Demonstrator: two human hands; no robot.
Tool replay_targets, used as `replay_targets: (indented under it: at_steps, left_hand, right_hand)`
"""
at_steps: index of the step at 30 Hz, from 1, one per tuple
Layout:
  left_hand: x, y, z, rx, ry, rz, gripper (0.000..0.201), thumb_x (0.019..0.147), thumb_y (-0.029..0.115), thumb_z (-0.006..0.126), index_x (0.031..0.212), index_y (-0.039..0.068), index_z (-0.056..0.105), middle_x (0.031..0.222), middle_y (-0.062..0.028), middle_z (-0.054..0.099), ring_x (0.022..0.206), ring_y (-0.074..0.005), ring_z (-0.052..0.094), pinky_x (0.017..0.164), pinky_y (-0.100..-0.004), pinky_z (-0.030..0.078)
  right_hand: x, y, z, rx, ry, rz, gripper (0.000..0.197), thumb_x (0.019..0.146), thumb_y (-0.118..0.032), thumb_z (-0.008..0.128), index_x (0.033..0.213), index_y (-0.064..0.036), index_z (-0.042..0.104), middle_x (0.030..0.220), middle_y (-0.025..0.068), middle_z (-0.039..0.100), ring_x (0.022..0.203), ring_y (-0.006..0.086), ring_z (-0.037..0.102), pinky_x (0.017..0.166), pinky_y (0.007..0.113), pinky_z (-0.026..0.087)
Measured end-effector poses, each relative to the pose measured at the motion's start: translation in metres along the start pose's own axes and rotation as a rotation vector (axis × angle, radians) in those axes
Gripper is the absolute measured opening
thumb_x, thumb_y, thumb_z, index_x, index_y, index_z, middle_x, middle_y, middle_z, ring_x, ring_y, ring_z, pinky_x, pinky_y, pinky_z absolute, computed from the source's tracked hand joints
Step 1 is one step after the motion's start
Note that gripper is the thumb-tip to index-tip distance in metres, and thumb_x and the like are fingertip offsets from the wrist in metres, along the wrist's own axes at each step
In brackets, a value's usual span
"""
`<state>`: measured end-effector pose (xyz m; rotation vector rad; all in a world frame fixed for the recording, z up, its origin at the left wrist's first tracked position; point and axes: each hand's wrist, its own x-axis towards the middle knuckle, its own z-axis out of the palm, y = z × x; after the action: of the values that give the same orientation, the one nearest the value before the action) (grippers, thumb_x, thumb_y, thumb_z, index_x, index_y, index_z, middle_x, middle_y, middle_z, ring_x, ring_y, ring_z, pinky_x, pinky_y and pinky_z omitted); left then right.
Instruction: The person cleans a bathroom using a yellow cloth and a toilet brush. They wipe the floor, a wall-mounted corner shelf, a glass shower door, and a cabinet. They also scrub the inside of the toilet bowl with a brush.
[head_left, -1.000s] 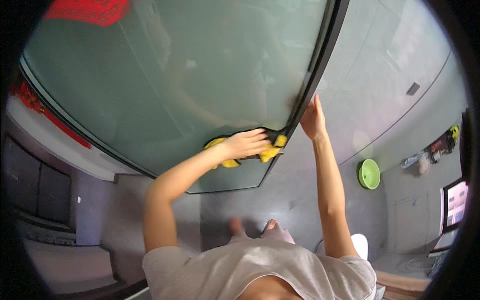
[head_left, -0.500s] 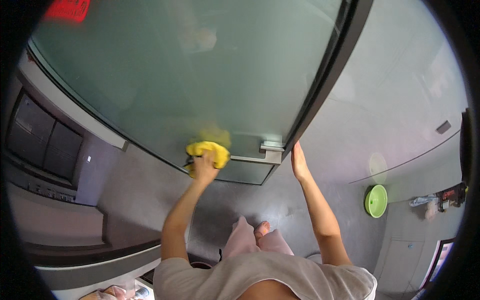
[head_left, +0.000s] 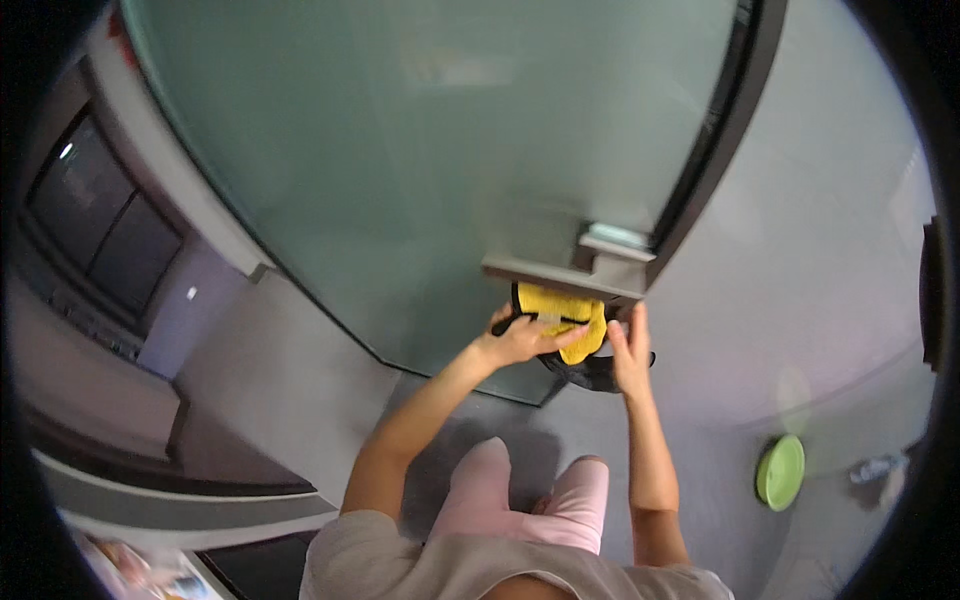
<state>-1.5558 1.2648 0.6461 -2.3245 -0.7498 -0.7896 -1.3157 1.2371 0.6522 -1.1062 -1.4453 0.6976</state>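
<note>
My left hand point(head_left: 514, 342) grips the cloth point(head_left: 583, 345), brought across the glass point(head_left: 400, 180) to just below the handle point(head_left: 550, 274). My right hand point(head_left: 631, 362) has joined it, so both attend there; whether it grips, I can't tell.

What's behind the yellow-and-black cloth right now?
Left of the cloth, the glass door shows, with the metal handle just above. Whatever the cloth and left hand cover can't be seen.

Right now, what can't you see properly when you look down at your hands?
All in the head view:
Glass door: its top is cut off by the upper edge.
Yellow-and-black cloth: partly covered by the left hand.
Right hand: blur hides whether it grips the cloth.
Red thing: blurred, cut by the dark rim.
</note>
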Motion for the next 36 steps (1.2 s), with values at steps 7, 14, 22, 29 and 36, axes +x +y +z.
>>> replay_targets:
  at_steps: [7, 14, 22, 29, 36]
  left_hand:
    - [-0.050, -0.147, -0.072, 0.180, 0.515, -0.156, 0.061, 0.081, 0.009, 0.069, 0.138, 0.023, 0.054, 0.145, -0.0152, 0.048, 0.114, -0.0363, 0.060, 0.095, -0.0450, 0.049]
    - [-0.190, -0.327, -0.112, 0.092, 0.692, -0.817, 0.066, 0.088, 0.016, 0.064, 0.145, -0.002, 0.035, 0.149, -0.0232, 0.039, 0.140, -0.0359, 0.037, 0.116, -0.0406, 0.030]
    - [-0.291, -0.331, -0.019, -0.183, 1.006, -1.272, 0.083, 0.095, 0.054, 0.053, 0.147, -0.007, 0.030, 0.149, -0.0256, 0.036, 0.138, -0.0366, 0.035, 0.114, -0.0406, 0.028]
    - [-0.227, -0.172, 0.065, -0.525, 1.172, -1.243, 0.072, 0.095, 0.042, 0.060, 0.142, -0.006, 0.033, 0.141, -0.0227, 0.041, 0.130, -0.0331, 0.041, 0.111, -0.0420, 0.029]
    - [-0.015, -0.007, 0.036, -0.009, 0.748, -0.493, 0.079, 0.079, 0.033, 0.072, 0.147, 0.011, 0.039, 0.156, -0.0213, 0.027, 0.145, -0.0454, 0.021, 0.117, -0.0583, 0.018]
  right_hand:
    - [0.026, 0.016, 0.016, -0.087, 0.258, -0.453, 0.049, 0.102, -0.018, 0.051, 0.144, 0.0042, 0.039, 0.138, 0.0165, 0.052, 0.125, 0.0253, 0.050, 0.107, 0.036, 0.036]
    - [0.050, 0.015, 0.035, -0.046, 0.406, -0.592, 0.042, 0.106, -0.022, 0.045, 0.142, -0.0004, 0.042, 0.116, 0.0086, 0.058, 0.106, 0.0187, 0.054, 0.096, 0.032, 0.041]
    - [0.050, 0.019, 0.040, 0.016, 0.438, -0.571, 0.042, 0.106, -0.026, 0.043, 0.140, -0.0016, 0.045, 0.115, 0.0059, 0.058, 0.105, 0.0156, 0.053, 0.095, 0.030, 0.041]
    - [0.038, 0.010, 0.046, 0.039, 0.442, -0.534, 0.041, 0.106, -0.027, 0.045, 0.139, -0.0027, 0.046, 0.113, 0.0045, 0.060, 0.098, 0.0136, 0.054, 0.090, 0.029, 0.043]
    - [0.038, 0.015, 0.039, 0.094, 0.364, -0.538, 0.042, 0.106, -0.027, 0.047, 0.140, -0.0030, 0.047, 0.112, 0.0018, 0.059, 0.097, 0.0111, 0.052, 0.088, 0.026, 0.043]
